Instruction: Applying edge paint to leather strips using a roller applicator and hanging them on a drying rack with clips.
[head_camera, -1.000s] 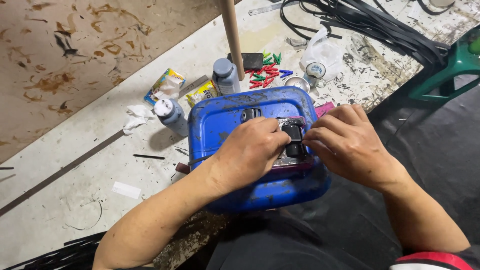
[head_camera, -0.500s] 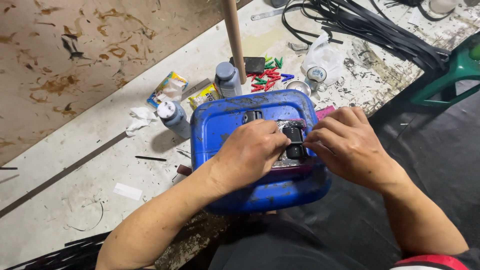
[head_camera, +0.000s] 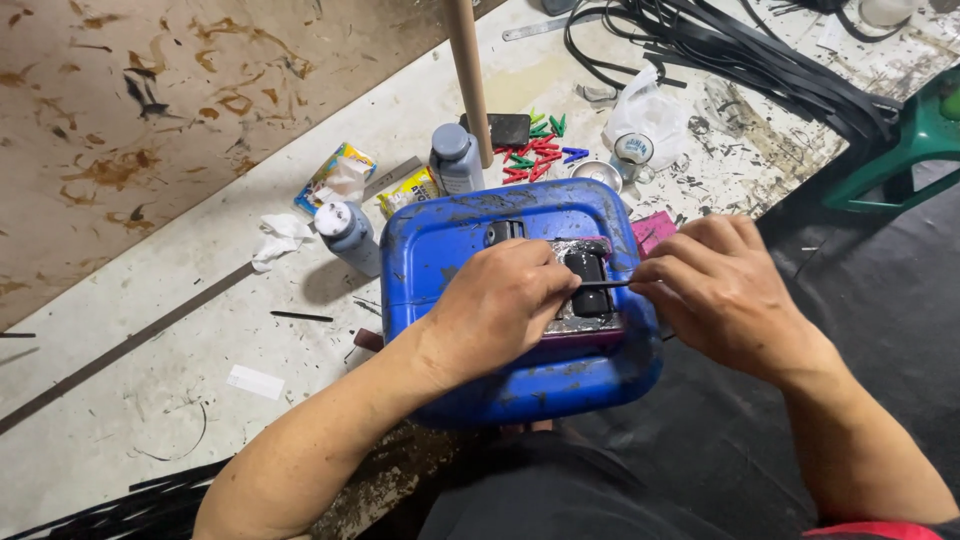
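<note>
On a scuffed blue plastic jerrycan (head_camera: 450, 260) lying flat at the table's edge, the left hand (head_camera: 505, 305) presses down a small black block (head_camera: 583, 265) — the right hand (head_camera: 725, 290) pinches a thin black strip (head_camera: 603, 284) reaching to it.

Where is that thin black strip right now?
In the head view, the thin black strip is pinched between both hands, over the blue container.

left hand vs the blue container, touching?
Touching. The head view shows the left hand lying flat on top of the blue container, fingers pressed on the black part, no gap.
</note>
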